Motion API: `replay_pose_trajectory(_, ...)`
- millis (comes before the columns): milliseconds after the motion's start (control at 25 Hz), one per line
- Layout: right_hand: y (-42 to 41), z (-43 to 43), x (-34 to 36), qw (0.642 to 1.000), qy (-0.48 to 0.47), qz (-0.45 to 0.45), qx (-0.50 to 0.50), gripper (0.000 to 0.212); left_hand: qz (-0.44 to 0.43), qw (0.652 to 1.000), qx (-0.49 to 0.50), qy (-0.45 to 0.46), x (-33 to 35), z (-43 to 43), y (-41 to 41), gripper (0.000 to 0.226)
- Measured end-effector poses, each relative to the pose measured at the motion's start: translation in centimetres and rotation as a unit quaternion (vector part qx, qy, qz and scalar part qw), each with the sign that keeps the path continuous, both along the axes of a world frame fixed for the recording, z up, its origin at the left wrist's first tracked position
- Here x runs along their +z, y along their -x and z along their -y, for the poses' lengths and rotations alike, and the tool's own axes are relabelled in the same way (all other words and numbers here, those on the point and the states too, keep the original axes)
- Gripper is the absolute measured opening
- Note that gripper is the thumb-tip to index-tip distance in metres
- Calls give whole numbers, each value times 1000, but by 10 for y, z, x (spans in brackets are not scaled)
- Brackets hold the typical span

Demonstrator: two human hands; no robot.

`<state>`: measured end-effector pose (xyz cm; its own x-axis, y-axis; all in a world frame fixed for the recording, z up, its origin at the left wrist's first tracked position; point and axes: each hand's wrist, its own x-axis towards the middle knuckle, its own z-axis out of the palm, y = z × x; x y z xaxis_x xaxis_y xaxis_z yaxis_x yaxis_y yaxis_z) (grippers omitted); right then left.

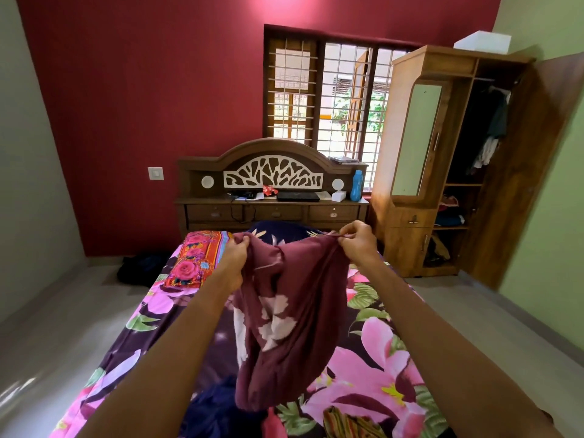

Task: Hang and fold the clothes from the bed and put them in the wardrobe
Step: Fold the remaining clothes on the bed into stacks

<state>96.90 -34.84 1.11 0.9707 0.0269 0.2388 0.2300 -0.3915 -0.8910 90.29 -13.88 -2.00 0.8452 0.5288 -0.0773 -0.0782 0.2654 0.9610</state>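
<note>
A navy garment (215,409) is lying nearest on the bed (379,358). Above it, the left hand (235,251) and right hand (357,240) are holding up the maroon garment (290,317), fingers clamped on its top edge. Pulling that edge taut and level is probably helping a neat fold or hang, with the open wardrobe (474,172) waiting beyond.

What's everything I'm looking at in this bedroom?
garment: one, maroon with pale print, held above the bed
bed: one, purple-pink floral sheet, centre
pillow: one, red-orange floral, bed's head, left
navy cloth: one, dark blue, bed's near edge
headboard: one, brown wood, against red wall
bottle: one, blue, headboard shelf, right end
wardrobe: one, brown, open, right of bed
box: one, white, atop wardrobe
hands: two, bare; left hand and right hand pinch the garment's top edge
</note>
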Motion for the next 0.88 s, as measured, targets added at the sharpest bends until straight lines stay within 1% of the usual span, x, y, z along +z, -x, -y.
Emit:
replay_pose_trajectory(40,-3,6,3,998,-41,-39,-12,15,-4,1000,28,-13,0,-9,0,18)
replay_pose_trajectory(80,-3,10,8,988,-124,-95,-3,16,-17,998,48,-32,0,-16,0,19)
replay_pose_trajectory(120,-2,12,14,962,-224,-153,27,19,-32,997,59,-46,1,-21,1,20)
replay_pose_trajectory(160,2,13,21,928,-315,-192,59,23,-53,996,57,-52,-1,-25,0,25)
replay_pose_trajectory(200,7,12,29,898,-376,-209,87,25,-72,995,44,-53,-3,-27,-1,28)
replay_pose_trajectory(240,11,11,37,882,-408,-209,106,24,-89,994,19,-64,-4,-26,-1,26)
replay_pose_trajectory(280,16,8,44,875,-422,-202,125,22,-106,989,-5,-101,-5,-22,0,22)
replay_pose_trajectory(320,21,3,50,872,-427,-192,142,22,-121,976,-25,-176,-4,-18,2,19)
replay_pose_trajectory(360,26,-2,56,869,-430,-186,158,21,-131,949,-35,-284,-3,-14,2,24)
replay_pose_trajectory(400,29,-7,61,868,-433,-178,169,20,-130,911,-21,-390,1,-8,4,32)
replay_pose_trajectory(440,32,-13,65,866,-435,-170,176,21,-80,883,19,-461,6,0,6,37)
replay_pose_trajectory(480,33,-18,68,866,-436,-164,181,23,-11,871,42,-489,12,8,8,42)
replay_pose_trajectory(520,35,-24,70,868,-433,-159,184,24,62,878,28,-474,20,16,12,47)
replay_pose_trajectory(560,36,-29,70,872,-425,-154,188,23,101,890,-24,-443,29,24,15,50)
replay_pose_trajectory(600,36,-33,68,875,-418,-147,195,23,101,892,-75,-434,34,32,16,50)
replay_pose_trajectory(640,36,-36,66,876,-415,-141,203,22,75,873,-94,-472,35,36,15,48)
replay_pose_trajectory(680,36,-37,64,873,-417,-135,213,22,51,841,-83,-533,32,37,13,44)
replay_pose_trajectory(720,35,-37,62,868,-424,-130,224,22,32,812,-48,-581,24,35,9,38)
replay_pose_trajectory(760,34,-35,59,864,-428,-125,232,22,23,795,-19,-606,17,33,6,32)
replay_pose_trajectory(800,33,-32,57,867,-424,-117,235,23,21,792,-4,-610,10,29,4,27)
replay_pose_trajectory(840,31,-27,55,880,-402,-100,234,28,23,802,4,-597,5,25,4,20)
replay_pose_trajectory(880,26,-21,52,902,-357,-73,231,38,28,825,15,-564,4,22,3,17)
